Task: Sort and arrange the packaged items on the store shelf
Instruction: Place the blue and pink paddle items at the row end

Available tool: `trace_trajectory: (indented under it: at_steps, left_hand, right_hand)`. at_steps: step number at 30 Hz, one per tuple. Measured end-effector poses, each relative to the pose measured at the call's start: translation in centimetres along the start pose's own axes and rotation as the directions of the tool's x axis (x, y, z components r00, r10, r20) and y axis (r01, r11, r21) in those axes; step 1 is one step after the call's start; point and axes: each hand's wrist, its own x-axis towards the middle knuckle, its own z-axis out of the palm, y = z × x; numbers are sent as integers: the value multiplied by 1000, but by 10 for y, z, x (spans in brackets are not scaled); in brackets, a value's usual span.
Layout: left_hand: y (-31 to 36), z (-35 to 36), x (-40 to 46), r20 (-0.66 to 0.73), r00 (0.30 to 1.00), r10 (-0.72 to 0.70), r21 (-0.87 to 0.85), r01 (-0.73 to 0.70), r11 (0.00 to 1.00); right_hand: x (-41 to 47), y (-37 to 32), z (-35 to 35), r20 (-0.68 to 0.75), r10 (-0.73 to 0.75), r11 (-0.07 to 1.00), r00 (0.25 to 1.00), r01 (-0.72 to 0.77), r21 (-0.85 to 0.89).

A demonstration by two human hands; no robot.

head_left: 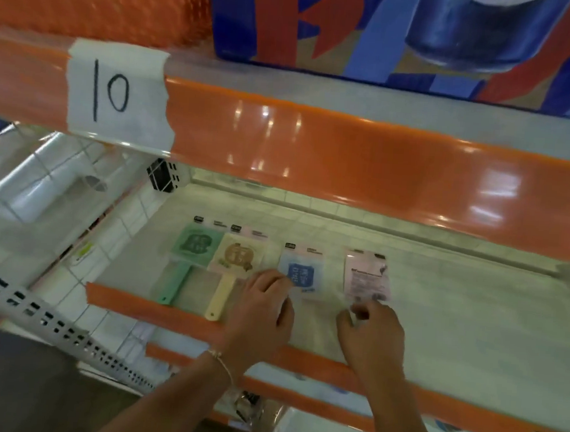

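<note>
Orange strips run along the front edges of the white shelf [439, 311], and both hands reach in over the nearest strip. Lying flat on the blue pack [301, 272], the left hand [263, 310] has loose, spread fingers, while the right hand [371, 333] pinches the bottom edge of the pink pack [367, 277] just beside it. Farther left on the same shelf lie a yellow fan pack [237, 256] and a green fan pack [195, 243], side by side and touching, and higher up a paper tag [117, 92] marked 10 is stuck on the shelf above.
</note>
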Motion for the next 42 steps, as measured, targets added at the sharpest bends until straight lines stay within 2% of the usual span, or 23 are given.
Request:
trace_trajectory:
  at_steps: [4,6,9,12,15,17,21,26,33,40,42]
  left_hand:
    - [-7,-14,3,31,999,24,17,-25,1000]
    - [-19,-29,5,-31,999,-12,-23,11,1000]
    - [-58,-62,12,-186,974,-130,-49,123,991]
    - [-104,-94,17,-249,942,-225,7,234,972]
    - [-145,-109,18,-198,915,-353,-46,351,935]
    - [-161,-110,16,-127,915,-382,-80,374,924]
    - [-168,-103,9,-33,926,-376,-114,370,922]
    - [-163,-100,8,27,951,-308,-39,308,950]
    - [-168,-96,6,27,951,-308,4,308,951]
    - [-169,-96,6,12,936,-353,19,353,936]
    - [-168,-96,7,13,932,-362,16,361,932]
  right_hand:
    - [2,-26,25,173,-113,991,978,97,98]
    - [4,-35,35,225,-123,990,967,103,98]
    - [5,-42,43,219,-143,988,965,128,84]
    - [4,-45,51,192,-150,988,970,142,51]
    - [1,-53,59,192,-141,990,971,137,37]
    - [-2,-58,66,191,-146,989,971,140,47]
    - [-7,-64,72,177,-143,990,974,138,39]
    - [-6,-63,74,172,-117,992,978,124,-32]
    - [26,-77,67,172,-94,980,981,122,-157]
    - [45,-81,76,343,-176,951,923,250,-184]
    - [43,-82,76,351,-187,943,917,268,-198]
